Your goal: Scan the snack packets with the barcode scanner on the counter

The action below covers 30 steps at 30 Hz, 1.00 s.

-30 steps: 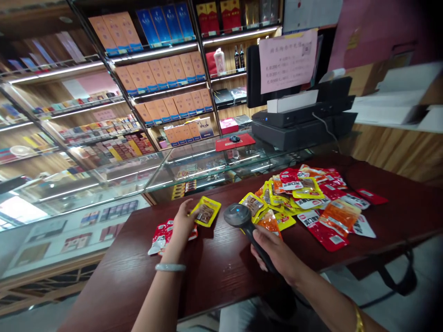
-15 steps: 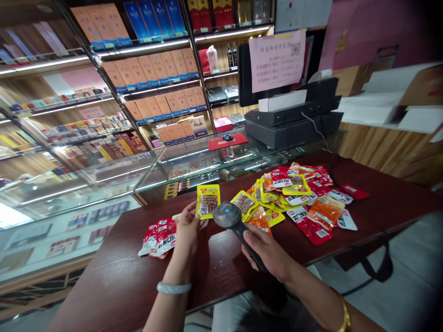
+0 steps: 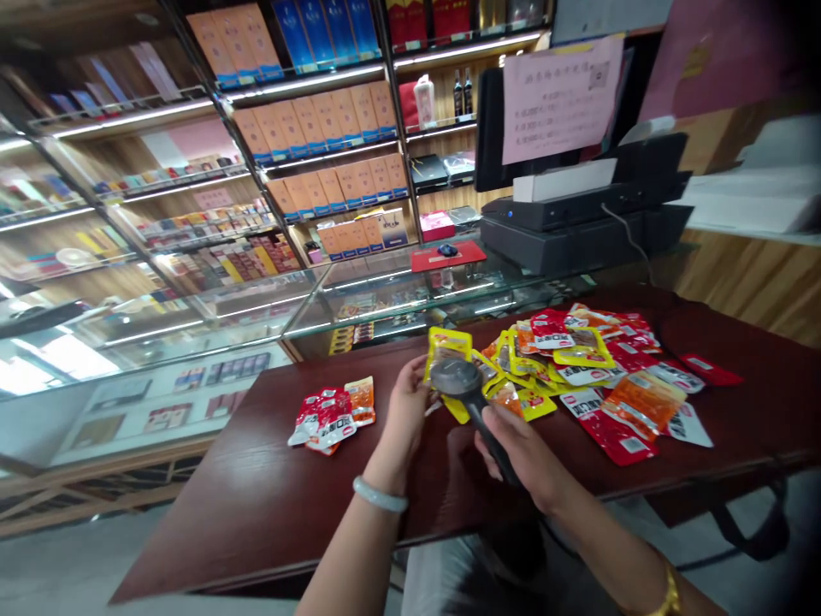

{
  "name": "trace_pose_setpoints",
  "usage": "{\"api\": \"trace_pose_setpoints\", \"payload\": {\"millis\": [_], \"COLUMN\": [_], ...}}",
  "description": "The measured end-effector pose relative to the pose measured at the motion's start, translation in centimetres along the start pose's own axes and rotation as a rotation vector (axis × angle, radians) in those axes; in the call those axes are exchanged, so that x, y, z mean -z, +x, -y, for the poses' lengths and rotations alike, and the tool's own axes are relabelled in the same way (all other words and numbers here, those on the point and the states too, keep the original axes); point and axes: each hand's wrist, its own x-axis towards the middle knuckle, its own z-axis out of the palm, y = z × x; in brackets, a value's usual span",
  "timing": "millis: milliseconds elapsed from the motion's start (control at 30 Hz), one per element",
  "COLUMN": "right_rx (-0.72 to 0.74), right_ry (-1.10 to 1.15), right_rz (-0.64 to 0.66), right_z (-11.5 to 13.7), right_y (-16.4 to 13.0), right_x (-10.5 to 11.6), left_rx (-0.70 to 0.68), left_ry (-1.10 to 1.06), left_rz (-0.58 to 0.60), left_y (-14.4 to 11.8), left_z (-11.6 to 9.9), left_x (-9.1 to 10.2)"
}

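My left hand (image 3: 410, 395) pinches a yellow snack packet (image 3: 449, 345) by its left edge and holds it upright above the table. In my right hand (image 3: 516, 449) is a black handheld barcode scanner (image 3: 458, 376), gripped by its handle. The scanner's head is in front of the packet and hides its middle. To the right of the scanner lies a heap of yellow, red and orange snack packets (image 3: 583, 346). Left of my left hand is a smaller pile of red and white packets (image 3: 325, 417), with an orange packet (image 3: 363, 399) beside it.
The packets lie on a dark red wooden table (image 3: 256, 496). Behind it runs a glass display counter (image 3: 398, 287), with a cash register (image 3: 564, 231) and a monitor bearing a pink paper sign (image 3: 561, 98). Shelves of boxed goods (image 3: 314, 124) line the wall.
The view has swung left, so things appear farther right. The scanner now overlaps the yellow packet, which was beside it before. The orange packet by the small pile has come into view.
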Motion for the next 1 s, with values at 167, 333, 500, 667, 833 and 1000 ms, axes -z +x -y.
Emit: {"api": "trace_pose_setpoints", "payload": {"millis": [167, 333, 500, 667, 833, 1000], "right_rx": [0.014, -0.05, -0.065, -0.059, -0.076, -0.078], "right_ry": [-0.017, -0.012, -0.026, -0.047, -0.045, -0.022], "right_rz": [-0.025, 0.025, 0.09, 0.142, 0.125, 0.119], "right_z": [0.6, -0.4, -1.4, -2.2, -2.6, -2.1], "right_y": [0.1, 0.0, 0.3, 0.7, 0.7, 0.7], "right_x": [-0.1, -0.8, -2.1, -3.1, -2.8, -2.3], "left_rx": [-0.194, -0.114, 0.169, 0.256, 0.202, 0.048], "left_ry": [0.576, 1.327, 1.596, 1.616, 1.476, 1.078], "left_rz": [-0.076, -0.333, -0.59, -0.5, -0.476, -0.377], "left_y": [0.3, -2.8, -5.6, -5.5, -5.1, -4.6], "left_z": [-1.2, -2.9, -3.1, -2.6, -2.7, -1.9], "left_x": [2.4, 10.6, 15.3, 15.9, 15.6, 14.4]}}
